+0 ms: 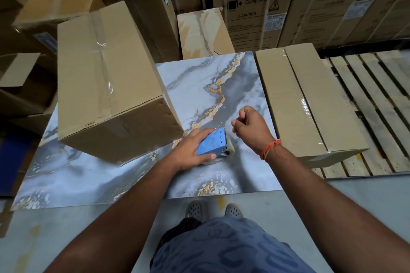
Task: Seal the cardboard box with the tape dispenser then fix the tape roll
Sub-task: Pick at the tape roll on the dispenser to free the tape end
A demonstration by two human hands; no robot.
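A blue tape dispenser with a clear tape roll under it rests on the marbled table. My left hand grips the dispenser from the left side. Just to the right, my right hand hovers with its fingers pinched together; whether a tape end is between them I cannot tell. A tall cardboard box with clear tape along its top seam stands on the table's left part, close to my left hand.
A long flat taped carton lies on a wooden pallet at the right. Stacked cartons and washing machine boxes fill the back. My feet stand at the table's near edge.
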